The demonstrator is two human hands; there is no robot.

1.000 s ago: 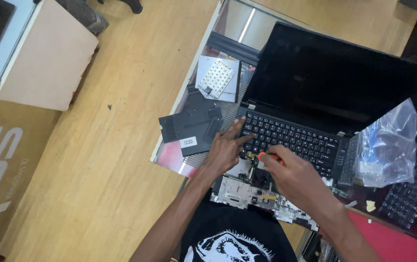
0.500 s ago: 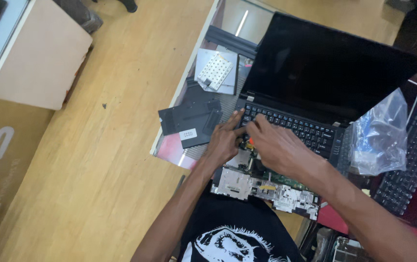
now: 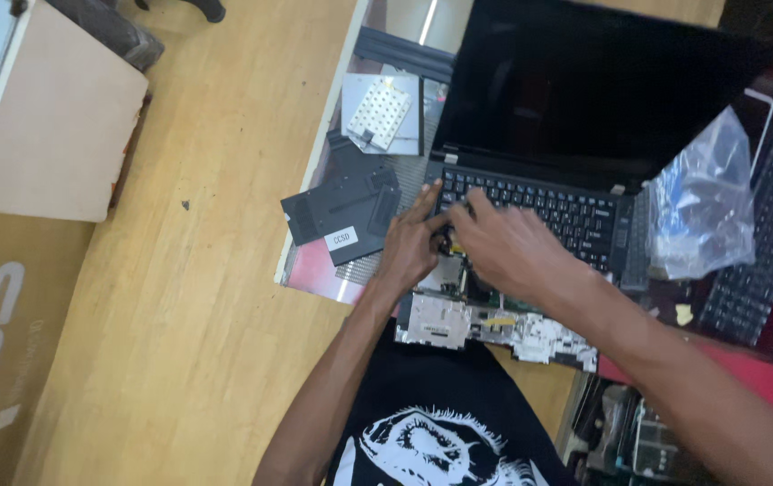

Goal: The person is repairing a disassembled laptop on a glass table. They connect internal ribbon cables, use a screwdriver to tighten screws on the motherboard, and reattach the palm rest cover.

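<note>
The black laptop keyboard [image 3: 539, 211] sits on the open black laptop [image 3: 584, 135], near the middle of the desk, below the dark raised screen. The left hand [image 3: 411, 243] rests at the keyboard's near-left corner, fingers extended and touching the corner edge; whether they pinch anything cannot be determined. The right hand [image 3: 503, 247] lies just beside it, fingers curled down onto the left part of the keyboard; its grip is hidden beneath the palm. Directly near the hands, the palm-rest area is uncovered, exposing the silver and green internal laptop circuitry [image 3: 494, 319]. Left of the left hand lies a dark grey plastic cover panel [image 3: 341, 207] with a white label. Farther away sits a perforated white metal plate [image 3: 379, 112]. Right of the laptop lies a crumpled clear plastic bag [image 3: 701, 202], then a loose black keyboard [image 3: 755, 243].
</note>
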